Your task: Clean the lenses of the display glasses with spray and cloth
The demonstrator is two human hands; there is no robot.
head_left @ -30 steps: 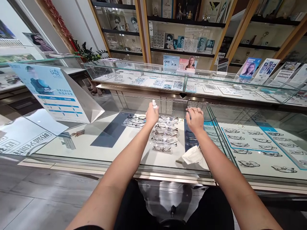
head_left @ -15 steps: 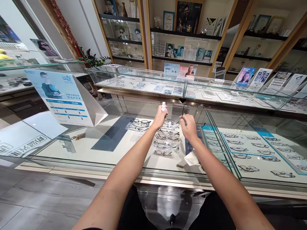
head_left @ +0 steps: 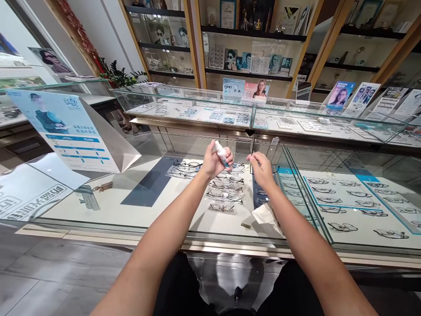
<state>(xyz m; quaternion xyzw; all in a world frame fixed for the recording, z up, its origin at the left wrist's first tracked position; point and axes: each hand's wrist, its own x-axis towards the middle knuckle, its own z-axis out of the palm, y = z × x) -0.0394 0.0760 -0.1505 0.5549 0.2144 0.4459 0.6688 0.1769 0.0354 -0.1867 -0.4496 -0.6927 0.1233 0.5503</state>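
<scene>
My left hand is wrapped round a small white spray bottle, its top tilted up to the left and its lower part partly behind my fingers. Across from it, my right hand pinches a dark-framed pair of glasses, much of which my fingers hide. Both hands are above the glass display counter. Under them, several eyeglasses lie in a column. A pale cloth lies by my right forearm, with a small gold-coloured block beside it.
A blue-and-white standing sign is on the counter at the left. A dark blue strip lies inside the case. More frames fill the right-hand case. Another glass counter stands behind, before wall shelves.
The spray bottle has gone from upright to tilted in my left hand, which has moved slightly left. My right hand has turned the glasses, so their dark upright part no longer sticks up.
</scene>
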